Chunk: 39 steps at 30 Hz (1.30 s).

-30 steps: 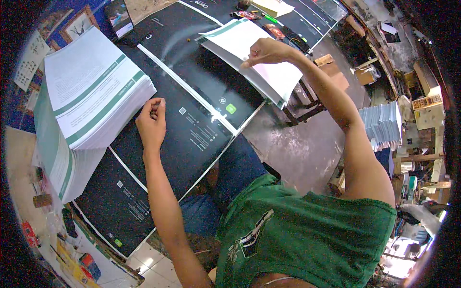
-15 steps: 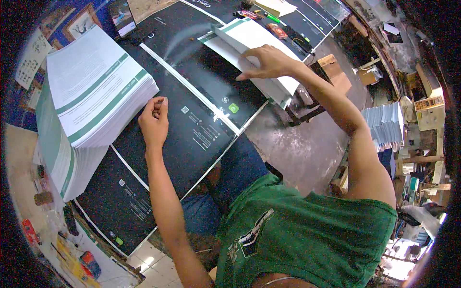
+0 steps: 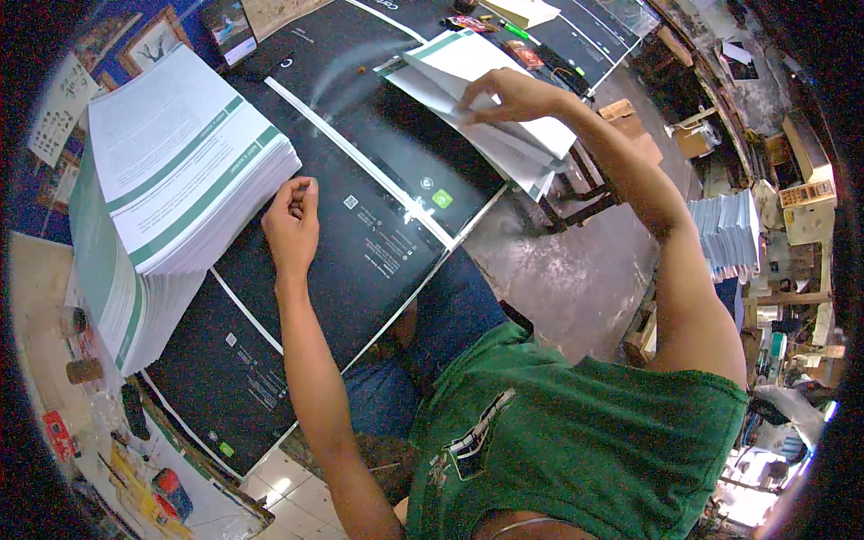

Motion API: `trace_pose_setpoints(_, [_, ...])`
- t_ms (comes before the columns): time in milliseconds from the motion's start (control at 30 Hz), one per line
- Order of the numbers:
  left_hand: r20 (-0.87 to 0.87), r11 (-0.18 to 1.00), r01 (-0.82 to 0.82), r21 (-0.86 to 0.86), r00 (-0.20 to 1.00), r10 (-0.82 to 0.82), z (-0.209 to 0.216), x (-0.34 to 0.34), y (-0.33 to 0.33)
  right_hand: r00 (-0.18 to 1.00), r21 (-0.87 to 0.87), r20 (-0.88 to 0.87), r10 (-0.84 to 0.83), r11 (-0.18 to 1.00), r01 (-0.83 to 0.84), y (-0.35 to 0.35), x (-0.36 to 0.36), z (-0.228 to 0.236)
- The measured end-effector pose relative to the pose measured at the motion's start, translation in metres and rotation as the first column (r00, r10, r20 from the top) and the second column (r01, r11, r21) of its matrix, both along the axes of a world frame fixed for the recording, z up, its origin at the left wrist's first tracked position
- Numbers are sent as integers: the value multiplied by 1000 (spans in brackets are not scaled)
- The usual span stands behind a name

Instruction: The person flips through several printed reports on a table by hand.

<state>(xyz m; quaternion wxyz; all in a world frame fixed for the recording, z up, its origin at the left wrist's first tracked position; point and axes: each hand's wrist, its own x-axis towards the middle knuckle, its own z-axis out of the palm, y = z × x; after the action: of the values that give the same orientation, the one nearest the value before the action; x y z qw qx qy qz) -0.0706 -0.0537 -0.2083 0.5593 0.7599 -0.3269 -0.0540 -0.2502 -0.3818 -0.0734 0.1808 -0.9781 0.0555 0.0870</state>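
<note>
- Step in hand, as I judge it: the right hand (image 3: 515, 94) is working at the low pile of printed sheets (image 3: 540, 142), whose upper leaves bow up off those beneath
- This low pile lies on the far right part of the dark printed surface (image 3: 396, 171), its near corner reaching the white-edged border
- The right hand's fingers are bent, thumb and forefinger tips close together at the raised paper; I cannot tell whether they pinch a leaf or merely press against it
- The left hand (image 3: 292, 216) is just beside the near corner of the tall paper stack (image 3: 184, 162), its fingers loosely curled inward; nothing shows in their grip, and contact with the stack is unclear
- The tall stack, white with green bands, stands at the left on top of another paper stack (image 3: 135, 315)
- My judgement of the next move: at the right it calls for a light, even touch, so that the bowed leaves settle flat without creasing; at the left, for fingertips parted enough to separate one thin edge from many
</note>
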Motion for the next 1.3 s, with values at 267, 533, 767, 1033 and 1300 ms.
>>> trace_pose_setpoints(267, [21, 1000, -20, 10, 1000, 20, 1, 0, 1, 989, -211, 140, -44, 975, 73, 9, -6, -8])
trace_pose_setpoints(533, [-10, 1000, 2, 5, 1000, -2, 3, -1, -1, 966, -196, 201, -161, 960, 201, 9, -10, -4])
trace_pose_setpoints(767, [74, 1000, -8, 29, 997, 6, 3, 0, 1, 949, -112, 262, -174, 972, 209, 14, -13, -3])
trace_pose_setpoints(1033, [-4, 1000, 8, 18, 1000, -8, -2, 2, 2, 816, 236, 142, -560, 820, 522, -11, -13, -16])
trace_pose_setpoints(1300, [-21, 1000, -2, 20, 1000, 3, -2, 1, -3, 866, 35, 99, -490, 871, 490, -19, -13, -9])
